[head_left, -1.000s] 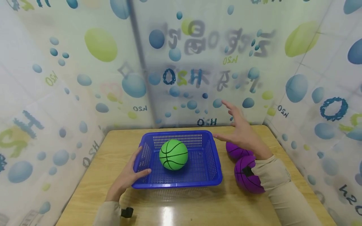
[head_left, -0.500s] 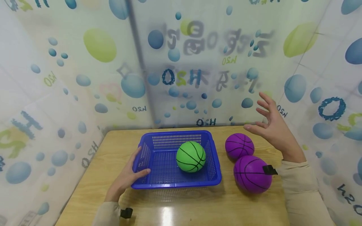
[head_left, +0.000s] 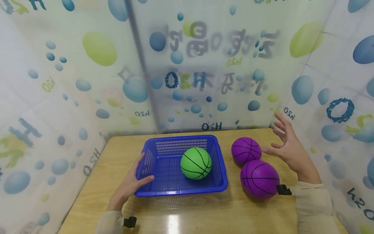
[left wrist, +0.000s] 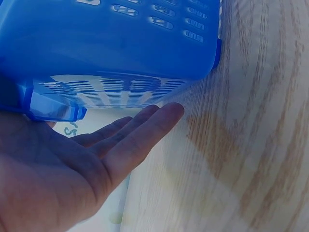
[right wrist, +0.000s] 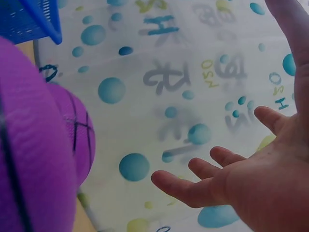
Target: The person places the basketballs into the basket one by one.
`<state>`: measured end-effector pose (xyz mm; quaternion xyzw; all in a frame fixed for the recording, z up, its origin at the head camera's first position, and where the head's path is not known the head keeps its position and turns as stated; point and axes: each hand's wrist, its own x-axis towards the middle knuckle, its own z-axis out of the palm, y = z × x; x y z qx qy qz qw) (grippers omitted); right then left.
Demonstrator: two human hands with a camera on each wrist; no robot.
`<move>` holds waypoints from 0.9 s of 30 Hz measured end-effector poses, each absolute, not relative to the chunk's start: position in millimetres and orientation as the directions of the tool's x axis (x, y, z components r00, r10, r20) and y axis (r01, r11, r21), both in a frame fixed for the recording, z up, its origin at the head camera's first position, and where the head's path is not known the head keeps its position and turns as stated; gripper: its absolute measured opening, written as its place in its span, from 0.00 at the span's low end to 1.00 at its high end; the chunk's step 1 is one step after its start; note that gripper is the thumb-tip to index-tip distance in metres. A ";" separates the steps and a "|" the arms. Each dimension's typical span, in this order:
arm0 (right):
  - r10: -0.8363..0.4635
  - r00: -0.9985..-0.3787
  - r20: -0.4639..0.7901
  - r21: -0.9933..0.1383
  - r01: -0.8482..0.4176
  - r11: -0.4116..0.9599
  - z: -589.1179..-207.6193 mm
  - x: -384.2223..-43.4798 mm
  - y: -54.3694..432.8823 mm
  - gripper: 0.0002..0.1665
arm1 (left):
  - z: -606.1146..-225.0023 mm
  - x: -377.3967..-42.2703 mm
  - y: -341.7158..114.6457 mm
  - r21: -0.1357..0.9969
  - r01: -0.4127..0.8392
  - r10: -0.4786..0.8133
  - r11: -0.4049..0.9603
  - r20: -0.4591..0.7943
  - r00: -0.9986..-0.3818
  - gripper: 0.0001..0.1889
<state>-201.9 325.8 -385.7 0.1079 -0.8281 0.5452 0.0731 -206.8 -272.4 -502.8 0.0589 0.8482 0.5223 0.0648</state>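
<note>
Blue basket (head_left: 181, 192), contents & surroundings, listed by item.

Sheeting (head_left: 182, 105): pale, on back & both sides; printed w/ blue & lime dots, plus "H2O" lettering, reading reversed.

Worktop (head_left: 219, 214): lt. wood grain; bright glare patch nr. front ctr.

Basket, cont'd: plastic, rect., perforated walls; stands upright on worktop, approx. ctr. One corner also shows top left in right wrist view.

Sleeves, qty. 2: beige, L (head_left: 109, 222) & R (head_left: 314, 204).

L hand (head_left: 130, 183): at basket's left end, gripping it by the rim; thumb over rim, fingers nearly straight along outside of end wall. Left wrist view has same fingers extended below rim level, close to worktop.

R hand (head_left: 293, 152): right of balls, over back right of worktop; fingers well spread, slightly bent, thumb held out; has hold of nothing.

Near purple ball (head_left: 260, 179): blk. lines; on worktop, right of basket, apart from it.

Far purple ball (head_left: 246, 150): same pattern, smaller; just behind nr. one. R thumb tip adjoins its edge in head view; contact hard to tell from this angle.

Green ball (head_left: 196, 163): blk. lines; inside basket, on its floor, twd. right end.

Blk. pieces, small, qty. 2: one at L wrist (head_left: 130, 222), one at R wrist (head_left: 284, 189).
</note>
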 end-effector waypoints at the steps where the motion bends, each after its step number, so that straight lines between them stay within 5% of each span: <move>1: -0.095 -0.967 0.236 -0.888 -0.254 0.384 -389.0 -201.0 327.7 0.77 | -502.6 -207.0 -272.4 0.894 0.033 0.169 0.446 -0.049 -0.984 0.59; 27: -0.037 -0.997 0.067 -0.927 -0.076 0.366 -463.8 -160.8 344.6 0.71 | -504.3 -204.5 -271.1 0.898 0.039 0.165 0.438 -0.038 -0.986 0.59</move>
